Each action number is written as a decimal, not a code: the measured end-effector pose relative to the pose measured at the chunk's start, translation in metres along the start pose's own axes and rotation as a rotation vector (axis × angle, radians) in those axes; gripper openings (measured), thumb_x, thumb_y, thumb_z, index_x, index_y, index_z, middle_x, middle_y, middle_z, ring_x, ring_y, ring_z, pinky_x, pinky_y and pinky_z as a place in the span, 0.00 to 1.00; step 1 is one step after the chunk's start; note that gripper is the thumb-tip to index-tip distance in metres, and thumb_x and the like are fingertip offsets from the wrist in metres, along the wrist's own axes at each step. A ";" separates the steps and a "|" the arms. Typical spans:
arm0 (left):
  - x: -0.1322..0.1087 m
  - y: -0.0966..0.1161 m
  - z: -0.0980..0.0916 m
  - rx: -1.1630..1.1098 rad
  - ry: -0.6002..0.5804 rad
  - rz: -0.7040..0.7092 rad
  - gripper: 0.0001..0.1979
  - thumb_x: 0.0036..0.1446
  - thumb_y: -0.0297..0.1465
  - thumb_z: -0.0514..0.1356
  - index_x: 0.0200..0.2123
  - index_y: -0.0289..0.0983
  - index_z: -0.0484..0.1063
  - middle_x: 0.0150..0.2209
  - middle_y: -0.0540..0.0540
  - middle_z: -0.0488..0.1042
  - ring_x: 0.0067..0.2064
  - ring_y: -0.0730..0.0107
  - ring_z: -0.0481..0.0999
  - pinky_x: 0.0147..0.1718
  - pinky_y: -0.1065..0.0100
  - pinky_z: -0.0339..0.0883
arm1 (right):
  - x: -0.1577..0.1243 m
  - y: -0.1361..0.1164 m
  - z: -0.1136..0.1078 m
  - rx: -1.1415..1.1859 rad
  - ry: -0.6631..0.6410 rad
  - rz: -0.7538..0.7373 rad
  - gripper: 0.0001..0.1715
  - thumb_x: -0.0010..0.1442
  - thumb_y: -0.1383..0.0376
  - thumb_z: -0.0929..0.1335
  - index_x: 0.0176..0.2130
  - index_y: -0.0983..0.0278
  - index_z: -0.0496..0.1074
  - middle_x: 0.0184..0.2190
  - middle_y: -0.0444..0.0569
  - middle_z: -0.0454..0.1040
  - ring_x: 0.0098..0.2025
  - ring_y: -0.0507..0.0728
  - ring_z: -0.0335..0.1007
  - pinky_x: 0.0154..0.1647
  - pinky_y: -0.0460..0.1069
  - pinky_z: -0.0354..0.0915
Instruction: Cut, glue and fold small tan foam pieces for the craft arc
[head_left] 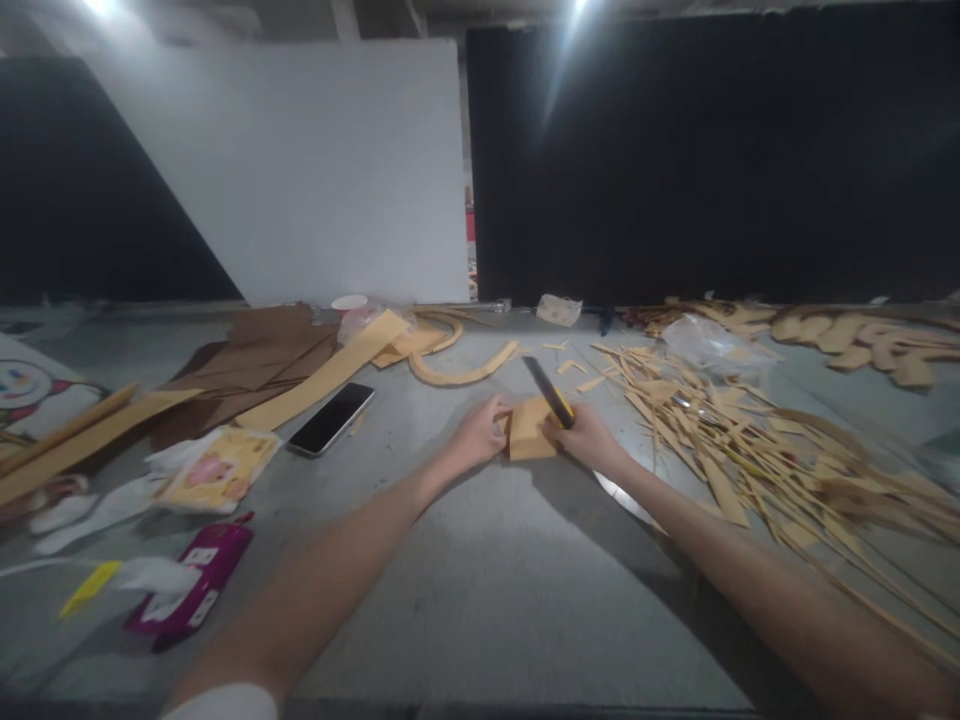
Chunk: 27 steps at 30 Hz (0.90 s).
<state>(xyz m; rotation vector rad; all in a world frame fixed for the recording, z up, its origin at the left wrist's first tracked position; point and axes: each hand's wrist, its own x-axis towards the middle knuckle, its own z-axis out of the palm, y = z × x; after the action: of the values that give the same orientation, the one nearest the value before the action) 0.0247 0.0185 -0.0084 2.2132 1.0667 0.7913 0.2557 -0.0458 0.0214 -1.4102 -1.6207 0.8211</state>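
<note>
A small tan block of sheet material (531, 432), perhaps leather or foam, stands on the grey table in front of me. My left hand (481, 434) has its fingers closed against the block's left side. In my right hand (590, 437) is a utility knife (547, 390) with a yellow and black body, tilted up and to the left above the block. The fingers of that hand also touch the block's right edge. Under my right forearm a pale round object (624, 497) is partly hidden.
Tan offcut strips (720, 450) are heaped at right. A phone (332, 419), a tissue pack (217, 470) and a purple power strip (196, 580) lie at left. Brown sheets (262, 350) and a curved tan strip (465, 375) are farther back. Large dark and white panels stand behind.
</note>
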 end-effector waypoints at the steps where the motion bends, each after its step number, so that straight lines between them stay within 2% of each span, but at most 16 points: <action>1: 0.000 0.000 0.000 -0.004 0.007 0.001 0.40 0.54 0.25 0.71 0.70 0.37 0.64 0.60 0.35 0.79 0.64 0.48 0.76 0.63 0.50 0.70 | 0.003 0.000 0.001 -0.018 -0.065 0.038 0.15 0.57 0.55 0.71 0.28 0.60 0.66 0.20 0.42 0.68 0.23 0.53 0.63 0.24 0.47 0.58; 3: -0.001 0.000 -0.001 0.025 0.028 0.016 0.41 0.55 0.25 0.71 0.70 0.37 0.64 0.63 0.34 0.76 0.66 0.48 0.74 0.65 0.50 0.68 | 0.011 0.000 0.003 -0.052 -0.159 0.102 0.10 0.55 0.58 0.71 0.29 0.60 0.69 0.17 0.40 0.68 0.19 0.53 0.62 0.21 0.46 0.55; 6: -0.002 0.000 -0.002 0.110 0.021 0.051 0.33 0.55 0.25 0.70 0.65 0.36 0.71 0.67 0.33 0.71 0.68 0.47 0.71 0.67 0.50 0.66 | 0.020 0.003 0.005 -0.077 -0.204 0.134 0.08 0.54 0.60 0.71 0.30 0.61 0.71 0.14 0.39 0.67 0.17 0.53 0.62 0.20 0.46 0.54; 9: -0.003 0.001 -0.004 0.170 -0.012 0.087 0.19 0.59 0.27 0.68 0.54 0.37 0.80 0.70 0.34 0.66 0.72 0.45 0.66 0.70 0.47 0.63 | 0.023 0.006 0.007 -0.127 -0.198 0.113 0.09 0.54 0.59 0.72 0.28 0.62 0.71 0.16 0.39 0.68 0.19 0.52 0.63 0.21 0.45 0.54; 12: -0.003 0.004 -0.007 0.188 -0.072 0.147 0.12 0.62 0.27 0.65 0.49 0.39 0.82 0.69 0.37 0.70 0.71 0.46 0.68 0.70 0.45 0.62 | 0.023 0.006 0.007 -0.248 -0.157 0.031 0.10 0.52 0.60 0.72 0.26 0.62 0.69 0.20 0.40 0.70 0.24 0.51 0.64 0.24 0.45 0.52; 16: -0.002 0.005 -0.011 0.159 -0.121 0.170 0.17 0.60 0.27 0.66 0.52 0.39 0.79 0.67 0.37 0.73 0.69 0.46 0.71 0.69 0.47 0.64 | 0.019 0.004 0.005 -0.290 -0.137 0.065 0.12 0.54 0.58 0.72 0.27 0.62 0.70 0.21 0.41 0.71 0.25 0.52 0.65 0.25 0.45 0.52; 19: -0.001 0.002 -0.009 0.114 -0.058 0.122 0.28 0.57 0.27 0.68 0.61 0.39 0.74 0.68 0.35 0.72 0.70 0.45 0.70 0.69 0.47 0.65 | 0.017 0.003 0.003 -0.214 -0.109 0.150 0.16 0.58 0.53 0.71 0.29 0.62 0.70 0.17 0.41 0.69 0.21 0.53 0.64 0.24 0.46 0.54; 22: -0.002 0.001 -0.006 0.100 -0.021 0.072 0.36 0.55 0.26 0.68 0.67 0.39 0.68 0.67 0.35 0.72 0.67 0.45 0.73 0.66 0.47 0.67 | 0.014 0.001 0.001 -0.080 -0.135 0.189 0.18 0.58 0.51 0.72 0.30 0.61 0.69 0.15 0.39 0.66 0.19 0.52 0.60 0.22 0.46 0.52; 24: -0.002 0.002 -0.006 0.090 -0.018 0.073 0.37 0.55 0.25 0.68 0.68 0.37 0.67 0.66 0.33 0.73 0.66 0.46 0.74 0.66 0.47 0.68 | 0.013 -0.001 0.000 -0.040 -0.190 0.195 0.18 0.57 0.51 0.73 0.30 0.61 0.69 0.15 0.38 0.65 0.18 0.51 0.58 0.21 0.46 0.52; 27: -0.003 0.003 -0.007 0.075 -0.016 0.146 0.32 0.57 0.26 0.68 0.66 0.37 0.71 0.67 0.34 0.72 0.68 0.47 0.72 0.68 0.47 0.66 | 0.012 -0.005 0.001 -0.077 -0.207 0.215 0.16 0.56 0.54 0.73 0.28 0.62 0.70 0.14 0.38 0.64 0.18 0.51 0.58 0.21 0.46 0.52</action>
<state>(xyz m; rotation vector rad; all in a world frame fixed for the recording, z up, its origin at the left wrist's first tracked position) 0.0194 0.0165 -0.0025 2.3781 0.9500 0.8053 0.2524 -0.0345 0.0274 -1.6183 -1.6895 1.0685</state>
